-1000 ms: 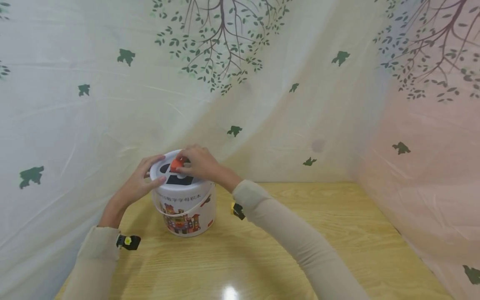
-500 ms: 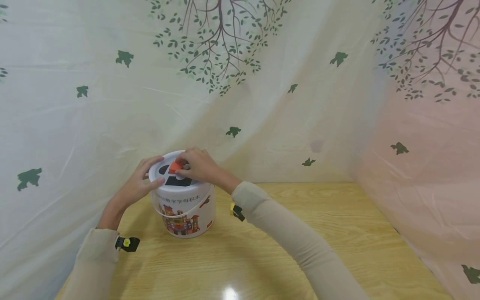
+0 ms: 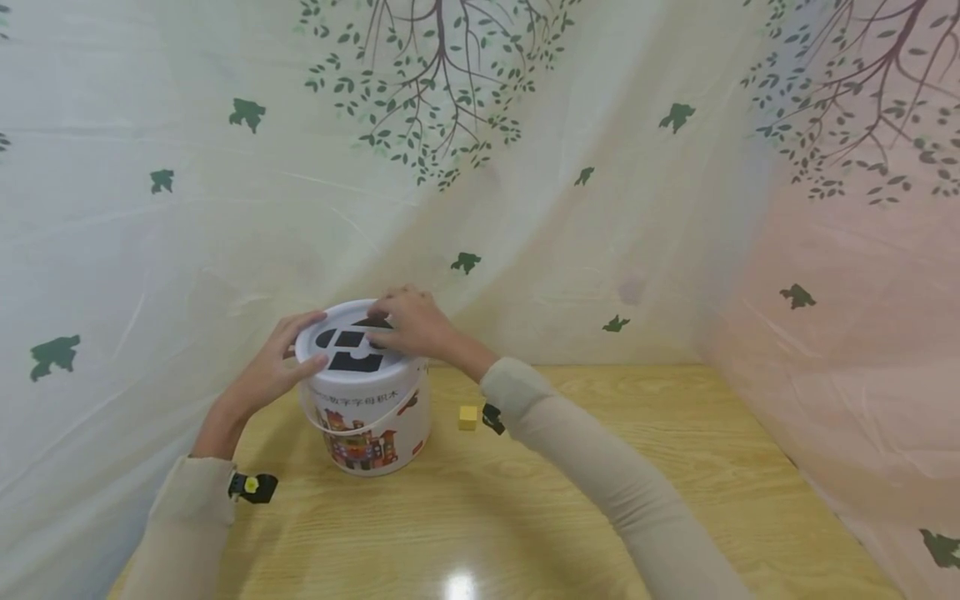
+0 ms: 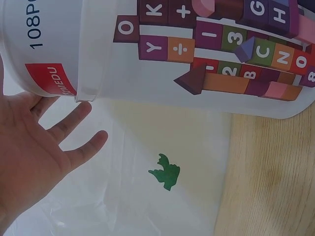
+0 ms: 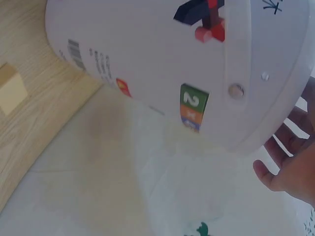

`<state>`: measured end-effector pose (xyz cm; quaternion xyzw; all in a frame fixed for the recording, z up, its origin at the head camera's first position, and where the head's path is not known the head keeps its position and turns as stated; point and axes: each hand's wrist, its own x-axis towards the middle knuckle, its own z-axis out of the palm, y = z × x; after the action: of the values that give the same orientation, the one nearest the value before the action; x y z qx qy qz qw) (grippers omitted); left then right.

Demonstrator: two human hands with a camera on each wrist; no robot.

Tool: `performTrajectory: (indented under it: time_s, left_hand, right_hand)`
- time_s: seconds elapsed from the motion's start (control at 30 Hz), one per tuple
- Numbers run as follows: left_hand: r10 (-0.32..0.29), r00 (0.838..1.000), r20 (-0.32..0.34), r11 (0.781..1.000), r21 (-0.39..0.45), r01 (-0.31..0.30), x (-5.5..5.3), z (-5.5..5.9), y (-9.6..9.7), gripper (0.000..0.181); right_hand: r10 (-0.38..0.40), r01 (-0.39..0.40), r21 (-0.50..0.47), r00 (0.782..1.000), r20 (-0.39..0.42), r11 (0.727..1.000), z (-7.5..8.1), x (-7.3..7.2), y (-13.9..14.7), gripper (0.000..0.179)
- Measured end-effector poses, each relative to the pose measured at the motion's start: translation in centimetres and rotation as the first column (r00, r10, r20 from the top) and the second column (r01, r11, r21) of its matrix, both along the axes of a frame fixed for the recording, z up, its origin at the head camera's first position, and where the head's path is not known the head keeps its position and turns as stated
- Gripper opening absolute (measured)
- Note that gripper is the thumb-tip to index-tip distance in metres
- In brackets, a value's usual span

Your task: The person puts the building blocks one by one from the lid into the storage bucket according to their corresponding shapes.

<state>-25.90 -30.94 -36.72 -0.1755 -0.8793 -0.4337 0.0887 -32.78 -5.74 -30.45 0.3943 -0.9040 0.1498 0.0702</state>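
On the wood-grain table (image 3: 637, 475) we see the white letter-block bucket (image 3: 371, 417) upright, its slotted lid (image 3: 349, 352) touched by the spread left hand (image 3: 273, 367), presumably for steadiness, the right hand (image 3: 418, 325), fingers parted and pinching nothing visible, above its slots, a yellow cube (image 3: 468, 417) nearby.

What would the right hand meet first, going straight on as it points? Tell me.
Probably the bucket lid, just below the right hand; depth is unclear, so they may already touch. Skimming above it, likely the left hand.
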Motion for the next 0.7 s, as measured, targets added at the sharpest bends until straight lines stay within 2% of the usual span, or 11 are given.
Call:
performTrajectory:
  time_s: [0.17, 0.37, 0.53, 0.7]
  left_hand:
    - [0.009, 1.000, -0.007, 1.000, -0.007, -0.009, -0.2, -0.1, 0.0, 0.071]
    - [0.015, 1.000, -0.010, 1.000, -0.010, -0.015, -0.2, -0.1, 0.0, 0.071]
    - [0.020, 1.000, -0.004, 1.000, -0.016, -0.020, -0.2, -0.1, 0.1, 0.072]
    - [0.020, 1.000, -0.004, 1.000, -0.018, -0.020, -0.2, -0.2, 0.1, 0.071]
  right_hand:
    - [-0.029, 0.029, 0.009, 1.000, -0.006, 1.000, 0.3, -0.7, 1.7, 0.043]
    - [0.001, -0.001, -0.071, 1.000, -0.002, 0.997, 0.3, -1.3, 5.2, 0.040]
    - [0.004, -0.009, -0.119, 0.999, -0.042, 0.993, -0.2, -1.9, 8.7, 0.039]
    - [-0.003, -0.004, -0.141, 0.999, -0.046, 0.990, -1.1, -2.4, 12.3, 0.037]
